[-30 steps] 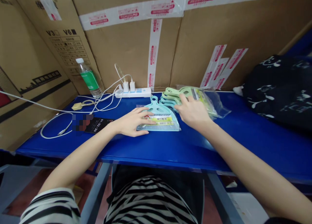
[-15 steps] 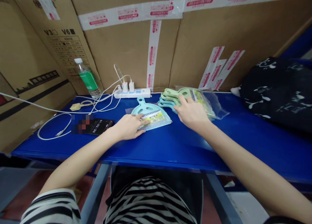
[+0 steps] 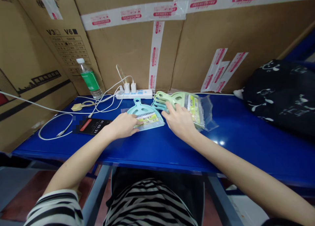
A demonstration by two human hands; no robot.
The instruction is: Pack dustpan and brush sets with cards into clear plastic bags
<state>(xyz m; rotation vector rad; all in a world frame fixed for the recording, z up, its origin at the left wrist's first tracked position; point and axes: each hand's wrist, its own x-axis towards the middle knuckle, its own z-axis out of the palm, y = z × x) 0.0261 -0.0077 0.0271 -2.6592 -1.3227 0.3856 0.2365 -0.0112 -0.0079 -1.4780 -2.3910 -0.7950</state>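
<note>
A light-blue dustpan [image 3: 140,108] lies in a clear bag with a yellow label, with part of a striped brush showing. My left hand [image 3: 124,125] rests on its left side, fingers stretched over the wrapper and thumb apart at the near edge. To the right is a stack of bagged dustpans [image 3: 173,97], green on top and blue beneath. Curled over its near-left side, my right hand [image 3: 182,122] has thumb and fingers at the stack's edge; the fingertips underneath are partly hidden.
A white power strip [image 3: 137,94] with plugs and cables stands behind the dustpans. A phone [image 3: 92,126] lies left, and a green-labelled bottle [image 3: 90,81] stands near the cardboard wall [image 3: 123,52]. A black patterned bag [image 3: 283,94] sits at right on the blue table [image 3: 228,154].
Both hands have shifted left; the blue dustpan and the stack have slid left with them. The stack has also come slightly nearer, and its handles now sit close beside the single dustpan.
</note>
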